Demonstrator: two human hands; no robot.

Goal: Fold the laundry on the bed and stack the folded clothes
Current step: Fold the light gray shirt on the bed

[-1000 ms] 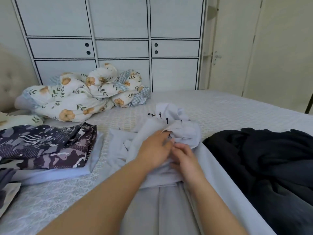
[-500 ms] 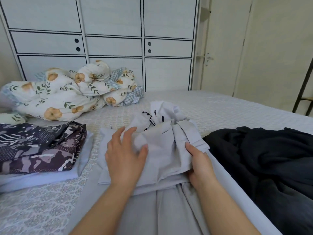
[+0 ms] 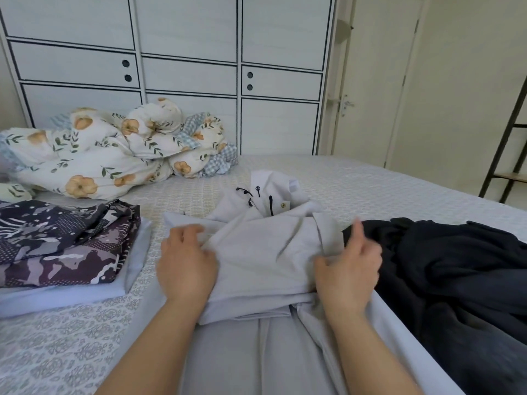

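Note:
A pale grey garment with black drawcords lies in front of me on the bed, its folded part spread across the middle. My left hand grips its left edge, fingers curled into the cloth. My right hand holds the right edge, thumb on the fabric and index finger raised. To the left stands a stack of folded clothes: a dark patterned piece on a light blue one. On the right lies an unfolded heap of dark clothes.
A crumpled floral duvet is piled at the far left of the bed. White wardrobe doors stand behind, a door to the right, and a dark ladder shelf at the far right edge.
My hands moved apart from the middle of the grey garment to its left and right edges, and the folded part now lies wider and flatter.

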